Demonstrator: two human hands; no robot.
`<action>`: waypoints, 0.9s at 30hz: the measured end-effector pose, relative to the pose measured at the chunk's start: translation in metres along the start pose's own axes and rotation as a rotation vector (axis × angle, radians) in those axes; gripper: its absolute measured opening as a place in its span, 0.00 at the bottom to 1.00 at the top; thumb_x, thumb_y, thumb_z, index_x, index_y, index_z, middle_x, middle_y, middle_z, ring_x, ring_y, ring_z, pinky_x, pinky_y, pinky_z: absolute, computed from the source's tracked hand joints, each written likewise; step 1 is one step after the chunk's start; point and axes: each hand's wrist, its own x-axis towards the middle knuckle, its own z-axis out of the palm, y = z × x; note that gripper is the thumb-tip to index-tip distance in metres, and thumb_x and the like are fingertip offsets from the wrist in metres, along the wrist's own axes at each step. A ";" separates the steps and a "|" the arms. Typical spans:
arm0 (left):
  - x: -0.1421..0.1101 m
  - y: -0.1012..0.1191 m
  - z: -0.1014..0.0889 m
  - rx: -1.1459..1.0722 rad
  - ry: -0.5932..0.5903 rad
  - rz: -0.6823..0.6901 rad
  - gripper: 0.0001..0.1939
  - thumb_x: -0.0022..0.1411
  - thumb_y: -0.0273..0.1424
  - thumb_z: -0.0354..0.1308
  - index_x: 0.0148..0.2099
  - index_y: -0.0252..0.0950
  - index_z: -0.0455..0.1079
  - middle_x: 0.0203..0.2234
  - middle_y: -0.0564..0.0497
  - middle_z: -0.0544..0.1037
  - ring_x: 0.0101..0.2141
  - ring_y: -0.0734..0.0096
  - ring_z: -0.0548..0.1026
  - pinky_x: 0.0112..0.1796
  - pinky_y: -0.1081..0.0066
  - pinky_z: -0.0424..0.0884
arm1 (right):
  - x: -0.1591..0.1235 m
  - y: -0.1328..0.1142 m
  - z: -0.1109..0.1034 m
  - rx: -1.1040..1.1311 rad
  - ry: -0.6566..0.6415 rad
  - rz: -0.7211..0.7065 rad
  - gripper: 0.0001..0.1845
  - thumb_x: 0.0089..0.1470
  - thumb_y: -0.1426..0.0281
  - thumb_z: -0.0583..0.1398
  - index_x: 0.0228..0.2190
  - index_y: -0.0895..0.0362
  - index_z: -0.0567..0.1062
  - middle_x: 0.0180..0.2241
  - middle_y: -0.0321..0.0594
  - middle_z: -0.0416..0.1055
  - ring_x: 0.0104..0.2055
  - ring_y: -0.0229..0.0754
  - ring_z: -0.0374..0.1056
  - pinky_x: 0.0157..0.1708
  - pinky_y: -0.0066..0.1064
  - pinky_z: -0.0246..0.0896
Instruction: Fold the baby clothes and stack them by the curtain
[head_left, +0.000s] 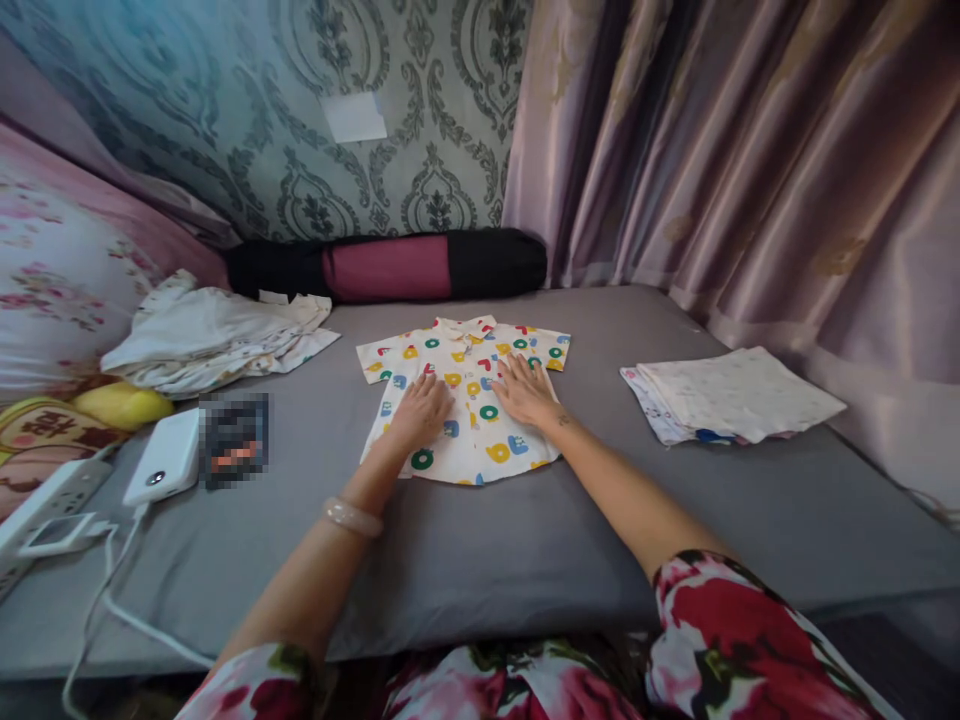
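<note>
A small white short-sleeved shirt (469, 410) with colourful letter-like prints lies spread flat on the grey sheet (480, 560), collar pointing away from me. My left hand (425, 408) rests palm down on the left part of its front, fingers stretched out. On the right part, below the chest, my right hand (523, 390) presses flat with its fingers spread. Both palms touch the fabric and neither hand grips anything. The parts of the shirt under my hands are hidden.
Folded cloths (739, 395) lie stacked at the right. A loose pile of white clothes (225, 335) sits at the left, above a white power bank (163, 455), a power strip (56, 505) and cables. A black and maroon roll (386, 266) lies along the wall.
</note>
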 end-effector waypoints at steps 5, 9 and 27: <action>0.001 -0.002 0.015 0.115 -0.071 -0.150 0.31 0.70 0.44 0.35 0.68 0.34 0.51 0.67 0.41 0.52 0.66 0.52 0.48 0.62 0.52 0.45 | 0.011 0.002 0.015 0.025 -0.052 0.077 0.37 0.62 0.50 0.36 0.66 0.54 0.48 0.69 0.42 0.35 0.70 0.53 0.29 0.64 0.51 0.23; -0.002 -0.002 0.011 0.105 -0.098 -0.142 0.30 0.70 0.44 0.34 0.69 0.40 0.50 0.67 0.41 0.51 0.66 0.50 0.47 0.61 0.47 0.45 | 0.012 0.008 0.012 0.110 -0.087 0.065 0.37 0.62 0.49 0.37 0.66 0.53 0.49 0.69 0.42 0.35 0.70 0.53 0.28 0.65 0.51 0.23; 0.152 0.075 -0.018 -0.610 -0.160 -0.060 0.04 0.49 0.27 0.59 0.23 0.35 0.74 0.19 0.50 0.74 0.32 0.65 0.74 0.36 0.73 0.68 | -0.061 0.091 -0.005 0.183 0.166 0.309 0.16 0.57 0.60 0.56 0.27 0.57 0.77 0.41 0.45 0.70 0.44 0.44 0.64 0.44 0.33 0.55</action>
